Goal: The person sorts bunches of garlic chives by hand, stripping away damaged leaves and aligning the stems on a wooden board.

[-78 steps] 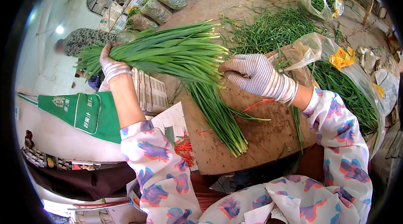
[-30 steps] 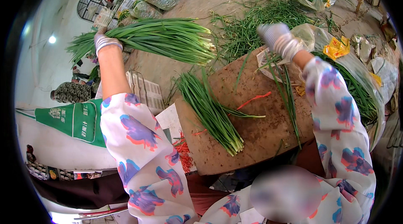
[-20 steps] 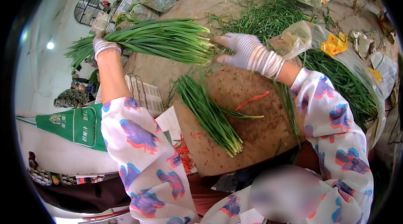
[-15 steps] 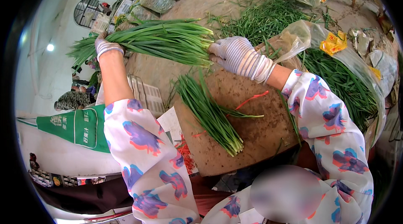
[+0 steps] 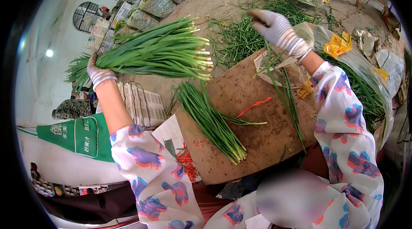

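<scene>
My left hand [image 5: 99,69], in a striped glove, is closed around the leafy end of a large bunch of garlic chives [image 5: 150,53]. The bunch is held up level, its pale cut ends fanned toward the right. My right hand [image 5: 274,29], gloved too, is raised apart from the bunch, fingers stretched out and somewhat blurred. Below it, a few loose chive leaves [image 5: 286,96] trail over the right side of the brown board [image 5: 257,143]. A smaller bunch of chives [image 5: 210,121] lies slantwise on the board, across a red tie [image 5: 253,106].
Loose chives [image 5: 240,35] are heaped on the floor beyond the board. Plastic bags of chives [image 5: 365,87] stand at the right. A white crate [image 5: 143,104] and red ties [image 5: 185,162] sit left of the board. Filled sacks [image 5: 156,2] line the back.
My right hand has let go of the bunch's cut ends and moved up and right. The bunch, still in my left hand, has shifted slightly left and its ends have spread.
</scene>
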Available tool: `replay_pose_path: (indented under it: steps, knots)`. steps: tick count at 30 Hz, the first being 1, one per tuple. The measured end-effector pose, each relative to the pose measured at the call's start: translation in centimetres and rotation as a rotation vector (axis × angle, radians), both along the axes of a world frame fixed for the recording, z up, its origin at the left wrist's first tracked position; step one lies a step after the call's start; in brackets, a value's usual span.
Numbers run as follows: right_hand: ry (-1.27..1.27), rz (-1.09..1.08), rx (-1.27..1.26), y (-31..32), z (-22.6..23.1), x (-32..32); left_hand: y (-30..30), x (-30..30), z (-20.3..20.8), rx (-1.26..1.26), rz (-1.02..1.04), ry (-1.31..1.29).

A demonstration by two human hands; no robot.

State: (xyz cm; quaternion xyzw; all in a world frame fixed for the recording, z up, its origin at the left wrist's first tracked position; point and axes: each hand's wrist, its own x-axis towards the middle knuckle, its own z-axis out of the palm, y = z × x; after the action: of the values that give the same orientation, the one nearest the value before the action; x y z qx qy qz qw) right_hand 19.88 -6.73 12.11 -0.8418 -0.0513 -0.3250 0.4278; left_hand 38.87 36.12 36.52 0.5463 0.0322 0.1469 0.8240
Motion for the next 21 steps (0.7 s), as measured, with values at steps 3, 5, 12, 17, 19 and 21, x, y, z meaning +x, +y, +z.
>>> replay_pose_path:
  steps: [3,5,12,17,19,21]
  knots:
    - [-0.136,-0.06,-0.264,3.4,1.7,-0.2,-1.5,-2.4,-1.8,0.014,0.016,-0.022]
    - [-0.238,-0.098,-0.338,4.4,3.1,0.0,-2.0,-3.4,-1.4,-0.042,-0.067,-0.02]
    - [-0.579,-0.01,-0.464,8.2,5.9,-1.4,-4.3,-7.4,-1.4,-0.071,-0.242,-0.056]
    - [-0.716,-0.014,-0.716,10.6,7.8,-2.2,-5.9,-10.5,-2.0,-0.106,-0.324,-0.048]
    - [-0.726,0.047,-0.784,11.3,8.1,-2.3,-6.6,-11.2,-2.2,-0.111,-0.325,-0.025]
    - [-0.653,0.122,-0.801,11.6,8.2,-3.2,-5.9,-10.9,-2.0,-0.066,-0.418,-0.065]
